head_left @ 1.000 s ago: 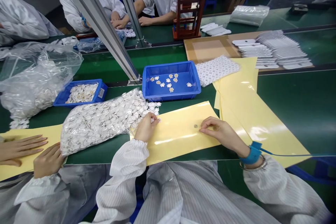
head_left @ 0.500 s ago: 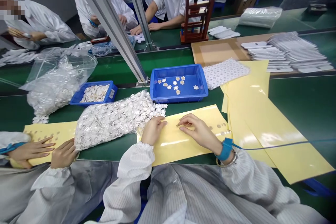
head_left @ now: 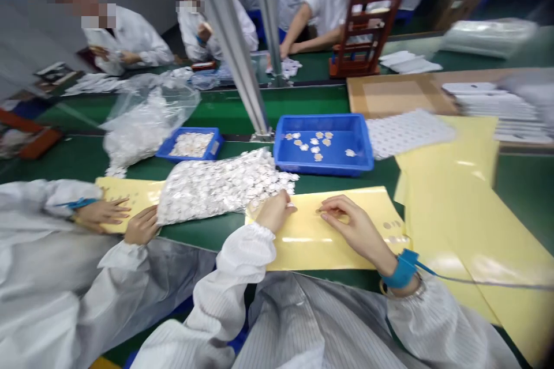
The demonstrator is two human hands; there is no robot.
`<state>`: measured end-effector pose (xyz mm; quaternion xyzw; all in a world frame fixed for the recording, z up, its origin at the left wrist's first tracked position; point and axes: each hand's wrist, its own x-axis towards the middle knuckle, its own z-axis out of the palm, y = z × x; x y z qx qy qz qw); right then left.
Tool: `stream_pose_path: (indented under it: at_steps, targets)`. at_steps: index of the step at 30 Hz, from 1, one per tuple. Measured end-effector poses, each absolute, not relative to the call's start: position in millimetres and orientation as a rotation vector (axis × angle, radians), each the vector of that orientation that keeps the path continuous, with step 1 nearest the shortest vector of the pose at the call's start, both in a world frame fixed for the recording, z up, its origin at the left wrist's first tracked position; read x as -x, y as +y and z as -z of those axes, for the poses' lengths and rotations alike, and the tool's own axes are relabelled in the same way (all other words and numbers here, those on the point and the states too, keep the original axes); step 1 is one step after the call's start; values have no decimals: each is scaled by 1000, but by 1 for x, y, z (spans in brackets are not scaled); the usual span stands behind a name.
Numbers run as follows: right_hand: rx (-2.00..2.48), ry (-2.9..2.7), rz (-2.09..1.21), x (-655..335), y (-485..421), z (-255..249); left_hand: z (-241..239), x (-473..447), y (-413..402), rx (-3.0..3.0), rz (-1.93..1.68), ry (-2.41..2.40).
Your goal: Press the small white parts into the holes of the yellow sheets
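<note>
Left hand (head_left: pixel 272 211) just beside right hand (head_left: pixel 357 223)

Nothing you can read in this view, no words, numbers or brands on the yellow backing sheet (head_left: pixel 341 248), none legible on the blue tray (head_left: pixel 322 147) just beyond that sheet, the white-lidded carton (head_left: pixel 456 3) far beyond it too blurred to make out

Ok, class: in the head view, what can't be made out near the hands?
Head view:
- What the left hand pinches, if anything: hidden by its fingers.
- Under the right hand's fingertips: too small, blurred.
- Round marks on the yellow sheet: too small to identify.
- Stacked white pieces: blurred, cut off by the right edge.
</note>
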<state>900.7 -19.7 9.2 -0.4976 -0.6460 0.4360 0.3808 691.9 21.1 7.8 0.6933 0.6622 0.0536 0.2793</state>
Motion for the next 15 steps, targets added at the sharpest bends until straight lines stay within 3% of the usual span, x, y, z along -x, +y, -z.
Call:
stream_pose_path:
  at_steps: [5,11,15]
  targets:
    - [1371,-1632,-1148,-898,-17,-1,-11,-699,18,-1607,-273,1683]
    - [1386,-1527,-1245,-893,-11,4,-11,-735,5,-1092,-627,1199]
    - [1397,-1376,-1287,-904,-8,4,-6,-746,-2,-1074,-662,1196]
